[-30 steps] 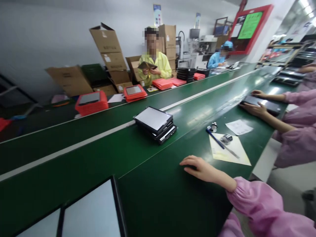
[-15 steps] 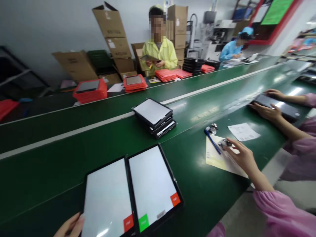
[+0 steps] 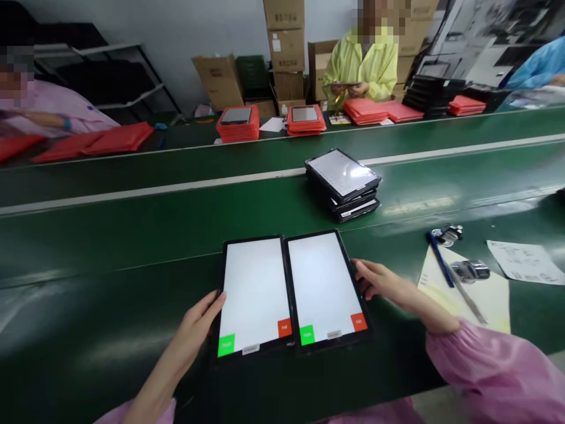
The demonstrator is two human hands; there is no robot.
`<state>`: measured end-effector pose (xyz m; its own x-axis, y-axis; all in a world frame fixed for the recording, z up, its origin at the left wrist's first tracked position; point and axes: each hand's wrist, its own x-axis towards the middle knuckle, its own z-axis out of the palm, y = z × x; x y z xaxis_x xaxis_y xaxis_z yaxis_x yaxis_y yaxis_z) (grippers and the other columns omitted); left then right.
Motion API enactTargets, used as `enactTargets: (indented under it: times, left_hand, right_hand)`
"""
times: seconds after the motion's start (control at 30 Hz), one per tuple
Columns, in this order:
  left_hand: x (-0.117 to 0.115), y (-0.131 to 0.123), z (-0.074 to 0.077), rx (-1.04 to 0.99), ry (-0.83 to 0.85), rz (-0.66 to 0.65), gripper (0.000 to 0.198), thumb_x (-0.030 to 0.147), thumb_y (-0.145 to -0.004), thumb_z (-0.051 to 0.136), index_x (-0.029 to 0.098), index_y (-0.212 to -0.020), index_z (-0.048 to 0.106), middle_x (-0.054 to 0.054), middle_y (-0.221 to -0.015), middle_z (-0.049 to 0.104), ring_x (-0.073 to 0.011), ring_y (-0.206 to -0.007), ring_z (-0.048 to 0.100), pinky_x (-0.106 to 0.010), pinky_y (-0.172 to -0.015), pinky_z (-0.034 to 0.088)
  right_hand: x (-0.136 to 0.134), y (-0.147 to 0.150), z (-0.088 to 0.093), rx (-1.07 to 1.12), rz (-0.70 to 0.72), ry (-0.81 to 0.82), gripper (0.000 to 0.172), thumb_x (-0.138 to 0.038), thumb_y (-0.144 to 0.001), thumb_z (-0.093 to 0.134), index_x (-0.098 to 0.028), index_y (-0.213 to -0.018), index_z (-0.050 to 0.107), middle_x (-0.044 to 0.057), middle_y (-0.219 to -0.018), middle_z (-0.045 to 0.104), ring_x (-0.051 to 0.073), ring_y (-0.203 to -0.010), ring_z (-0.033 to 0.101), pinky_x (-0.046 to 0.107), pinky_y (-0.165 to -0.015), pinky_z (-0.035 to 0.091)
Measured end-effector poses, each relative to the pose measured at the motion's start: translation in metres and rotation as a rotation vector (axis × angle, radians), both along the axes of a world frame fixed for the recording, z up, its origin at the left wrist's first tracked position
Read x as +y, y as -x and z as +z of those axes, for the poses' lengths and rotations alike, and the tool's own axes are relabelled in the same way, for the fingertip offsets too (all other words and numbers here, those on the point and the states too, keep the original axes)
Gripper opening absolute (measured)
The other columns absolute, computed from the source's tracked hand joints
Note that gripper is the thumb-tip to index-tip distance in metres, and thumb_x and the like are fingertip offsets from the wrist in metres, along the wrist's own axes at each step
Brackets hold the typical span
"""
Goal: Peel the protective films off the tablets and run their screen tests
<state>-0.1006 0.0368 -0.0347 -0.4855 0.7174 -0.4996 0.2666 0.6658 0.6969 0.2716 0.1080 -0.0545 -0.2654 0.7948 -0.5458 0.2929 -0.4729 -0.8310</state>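
Two black tablets lie side by side on the green bench in front of me, both with white screens and small green and red squares at the bottom. My left hand (image 3: 198, 321) rests against the left edge of the left tablet (image 3: 253, 294), fingers stretched out. The fingers of my right hand (image 3: 379, 281) lie loosely apart against the right edge of the right tablet (image 3: 324, 288). Neither hand holds anything.
A stack of black tablets (image 3: 343, 182) sits on the conveyor belt (image 3: 132, 212) beyond. To my right are a yellow sheet (image 3: 481, 300) with a blue pen (image 3: 439, 251), metal clips (image 3: 470, 271) and a printed paper (image 3: 525, 262). Red cases (image 3: 238, 123) and seated people line the far side.
The view swung left and down. My right hand left the yellow sheet and came to the right tablet's edge; my left hand came up to the left tablet's edge.
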Motion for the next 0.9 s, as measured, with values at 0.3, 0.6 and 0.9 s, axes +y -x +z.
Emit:
enactTargets:
  times: [0.3, 0.6, 0.9]
  left_hand:
    - [-0.003, 0.003, -0.004, -0.16, -0.023, -0.137, 0.138, 0.093, -0.037, 0.068, 0.016, -0.148, 0.04, -0.011, -0.146, 0.049, -0.0027, -0.09, 0.058, -0.006, -0.066, 0.05]
    - [-0.021, 0.002, 0.001, 0.106, 0.056, -0.161, 0.156, 0.108, -0.024, 0.047, 0.01, -0.145, 0.049, -0.015, -0.14, 0.051, -0.0094, -0.101, 0.061, -0.01, -0.071, 0.053]
    - [-0.054, -0.042, 0.016, 1.231, -0.789, -0.831, 0.036, 0.041, -0.092, 0.049, 0.021, -0.117, 0.065, 0.0, -0.121, 0.057, -0.0016, -0.117, 0.05, -0.012, -0.097, 0.042]
  right_hand:
    - [0.002, 0.016, 0.01, -0.049, -0.183, 0.036, 0.044, -0.047, -0.11, 0.031, -0.01, -0.099, 0.054, 0.001, -0.073, 0.043, 0.006, -0.056, 0.041, 0.014, -0.043, 0.032]
    - [-0.001, -0.016, -0.025, -0.434, -0.113, -0.677, 0.062, -0.054, -0.095, 0.042, -0.008, -0.129, 0.066, 0.016, -0.115, 0.061, 0.017, -0.069, 0.058, 0.032, -0.06, 0.051]
    - [-0.093, 0.046, -0.026, -0.354, 0.426, -1.651, 0.023, -0.02, -0.107, 0.047, -0.014, -0.107, 0.069, 0.005, -0.111, 0.063, 0.019, -0.097, 0.051, 0.035, -0.081, 0.036]
